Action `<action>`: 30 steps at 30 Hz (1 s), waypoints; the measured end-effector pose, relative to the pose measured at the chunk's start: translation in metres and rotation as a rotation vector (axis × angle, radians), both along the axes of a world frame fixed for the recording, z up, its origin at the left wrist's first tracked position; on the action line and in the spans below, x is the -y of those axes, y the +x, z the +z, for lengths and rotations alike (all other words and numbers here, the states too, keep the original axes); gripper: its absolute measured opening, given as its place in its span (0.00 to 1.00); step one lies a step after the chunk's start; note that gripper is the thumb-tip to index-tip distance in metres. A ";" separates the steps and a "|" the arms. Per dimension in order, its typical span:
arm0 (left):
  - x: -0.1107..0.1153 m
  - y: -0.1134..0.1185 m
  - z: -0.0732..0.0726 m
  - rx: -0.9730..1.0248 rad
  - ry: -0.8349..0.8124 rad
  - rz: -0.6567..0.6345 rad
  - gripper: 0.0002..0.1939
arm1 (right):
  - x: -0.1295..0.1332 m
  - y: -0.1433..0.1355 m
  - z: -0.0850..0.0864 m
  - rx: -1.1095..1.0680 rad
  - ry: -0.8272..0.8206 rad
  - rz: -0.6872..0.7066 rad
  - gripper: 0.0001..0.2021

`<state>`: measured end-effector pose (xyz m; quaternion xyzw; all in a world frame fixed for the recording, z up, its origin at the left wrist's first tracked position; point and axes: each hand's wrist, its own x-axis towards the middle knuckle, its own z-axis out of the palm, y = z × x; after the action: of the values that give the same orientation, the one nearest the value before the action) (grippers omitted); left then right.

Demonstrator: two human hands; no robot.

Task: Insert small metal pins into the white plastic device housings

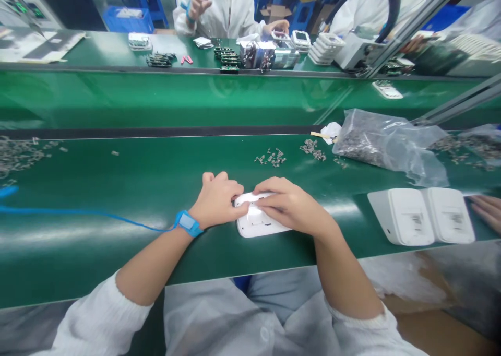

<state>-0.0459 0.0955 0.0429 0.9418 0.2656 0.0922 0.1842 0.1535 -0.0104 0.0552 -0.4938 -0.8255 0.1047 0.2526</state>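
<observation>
Head: left grip (214, 202) and right grip (291, 203), part-curled, touch white casing (251, 228).

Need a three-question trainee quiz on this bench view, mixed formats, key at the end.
1. True or false: the left hand and the right hand both touch the white casing.
2. The blue wrist strap is worn on which side? A) right B) left C) both
3. Fill in: on the green table, to the person's right, ___ white units sit side by side.

Key: 1. True; 2. B; 3. two
</observation>
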 end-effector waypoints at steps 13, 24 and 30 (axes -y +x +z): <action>0.016 0.004 -0.008 0.044 0.102 0.052 0.15 | -0.001 -0.006 -0.001 0.024 -0.004 -0.084 0.07; 0.013 0.006 -0.007 0.025 0.054 0.028 0.13 | -0.009 -0.024 0.007 0.242 -0.019 -0.122 0.10; 0.012 0.004 -0.007 0.039 0.060 0.011 0.16 | -0.008 -0.021 0.007 -0.027 0.021 -0.196 0.09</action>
<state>-0.0422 0.0834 0.0358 0.9435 0.2642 0.1195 0.1605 0.1320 -0.0029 0.0627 -0.5682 -0.7707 0.0773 0.2777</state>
